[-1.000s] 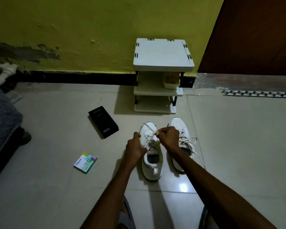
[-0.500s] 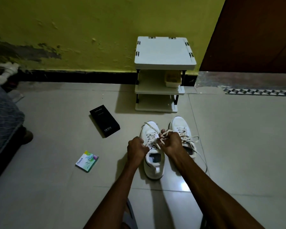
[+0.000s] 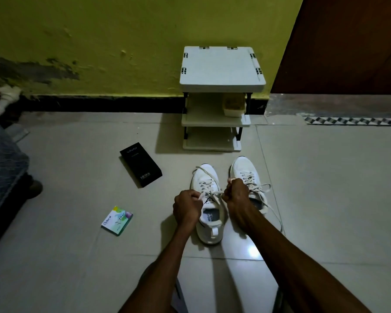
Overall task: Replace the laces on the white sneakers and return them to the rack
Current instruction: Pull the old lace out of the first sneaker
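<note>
Floor (image 3: 325, 199) tiles are occupied by two white sneakers set side by side, toes toward the rack (image 3: 221, 66); the nearer sneaker (image 3: 209, 233) lies between the two hands, and the other sneaker (image 3: 242, 169) is partly covered by the right hand (image 3: 236, 194). The left hand (image 3: 186, 207) is held at the nearer sneaker's left flank, its fingers (image 3: 193, 196) curled round one end of the lace (image 3: 212, 193); the other end is gripped in the curled fingers of the right hand; the lace is stretched between them, just above the tongue. A loose loop of it is draped over the toe; the other sneaker's lace trails on the floor at its right. A black box (image 3: 140, 164) and a small coloured packet (image 3: 117, 220) lie to the left, well apart from the hands; a pale tub (image 3: 234, 107) is seen on the rack's middle shelf.
</note>
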### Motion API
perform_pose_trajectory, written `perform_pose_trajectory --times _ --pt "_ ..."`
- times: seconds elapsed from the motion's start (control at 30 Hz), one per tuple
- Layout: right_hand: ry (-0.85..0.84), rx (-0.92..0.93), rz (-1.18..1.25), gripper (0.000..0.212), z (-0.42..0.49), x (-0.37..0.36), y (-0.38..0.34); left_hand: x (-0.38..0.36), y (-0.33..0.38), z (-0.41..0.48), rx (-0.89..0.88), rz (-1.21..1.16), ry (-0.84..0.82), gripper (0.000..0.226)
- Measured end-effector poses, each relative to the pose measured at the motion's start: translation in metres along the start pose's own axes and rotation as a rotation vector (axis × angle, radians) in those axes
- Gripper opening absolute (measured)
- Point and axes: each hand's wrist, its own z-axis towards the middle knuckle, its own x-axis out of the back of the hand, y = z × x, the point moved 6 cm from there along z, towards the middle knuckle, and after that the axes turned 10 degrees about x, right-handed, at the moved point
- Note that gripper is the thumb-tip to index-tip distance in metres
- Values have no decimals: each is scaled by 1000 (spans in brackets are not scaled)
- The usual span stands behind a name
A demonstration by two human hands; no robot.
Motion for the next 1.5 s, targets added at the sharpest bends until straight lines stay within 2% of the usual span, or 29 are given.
perform_pose_trajectory --times 0.1,0.17,0.23,0.27,0.37,0.43,0.47,0.53,0.6,0.67,0.77,0.83,0.87,0.9,0.97,1.0,1.03,1.07,1.1,1.13,1.2,1.27,1.33,1.37,1.4,1.43,1.5 --pt "10 -6 103 21 5 4 -7 1 0 -1 1 -24 -6 10" --pt "-75 46 129 13 9 -1 -15 0 2 0 -20 0 -14 10" --pt "-150 136 -5 17 13 -3 -22 -2 5 -1 -67 18 -22 16" --pt "-148 219 -189 27 14 0 -25 -3 6 -2 -101 32 -20 23" --pt "-115 582 -987 57 4 5 -36 -14 14 -5 -235 126 -13 40" --pt "-180 818 -1265 50 -12 -4 -39 -21 17 -6 -272 166 -20 31" --pt "-235 856 -1310 37 -20 -8 -36 -24 16 -5 -269 189 -26 26" --pt "-300 807 -1395 7 -27 -11 -28 -29 14 0 -289 227 -39 22" --pt "-329 800 -1514 21 -31 -14 -18 -26 16 2 -295 236 -36 15" --pt "-325 826 -1576 18 -35 -14 -14 -23 22 2 -334 267 -54 13" --pt "-324 857 -1519 15 -39 -8 -11 -23 32 -3 -454 400 -29 20" --pt "-322 878 -1441 15 -39 -2 -9 -29 32 4 -472 403 -77 13" --pt "-321 882 -1405 15 -40 1 -9 -27 31 7 -413 261 -142 6" --pt "-314 866 -1394 16 -42 2 -9 -21 28 14 -275 0 -234 4" --pt "-301 845 -1422 14 -43 0 -7 -17 18 17 217 -741 -439 19" --pt "-283 831 -1461 14 -43 -2 -8 -20 13 16 409 -1025 -485 25" --pt "-266 811 -1488 16 -45 -5 -9 -20 10 18 492 -1128 -492 29" --pt "-258 806 -1505 17 -46 -8 -10 -19 11 18 506 -1121 -497 32" --pt "-254 808 -1520 16 -47 -10 -9 -14 14 19 448 -992 -485 35" --pt "-253 797 -1529 14 -47 -9 -8 -9 19 22 330 -759 -445 39" --pt "-248 780 -1477 10 -46 -6 -5 0 32 31 2 -150 -341 41" --pt "-234 758 -1431 13 -41 -4 -3 4 44 38 -238 252 -233 36" --pt "-212 761 -1465 11 -38 -7 -1 0 48 40 -293 496 -218 32" --pt "-197 751 -1461 9 -38 -7 -1 -1 51 37 -251 491 -234 32" --pt "-185 753 -1451 8 -37 -8 -1 -2 56 35 -227 391 -264 29" --pt "-172 758 -1444 9 -37 -8 -2 -1 58 30 -130 137 -324 25" --pt "-154 730 -1419 12 -36 -4 -4 -7 57 23 168 -633 -485 18"
